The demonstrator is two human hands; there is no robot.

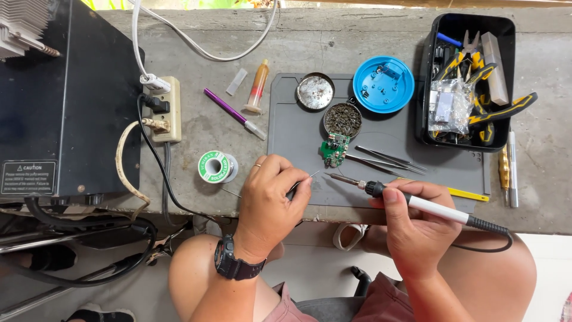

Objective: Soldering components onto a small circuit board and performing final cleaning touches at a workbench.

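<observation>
Looks like you're at the tinning or feeding step: your left hand [271,200] is pinched shut on a thin solder wire [312,175], and your right hand [417,223] is wrapped tight around the iron [417,204], its tip hovering just right of the wire end over the grey mat [286,128]. Next move, I'd guess, calls for bringing tip and wire together steadily on one joint of the green board [335,149], which sits just beyond on the mat, apart from both. Behind it are tweezers [384,160], two round tins, a blue lid [383,84] and a black tray [459,80] of pliers. The spool [217,167] lies left on the table [208,119]. Can't tell which pad you're aiming at; way too small.
</observation>
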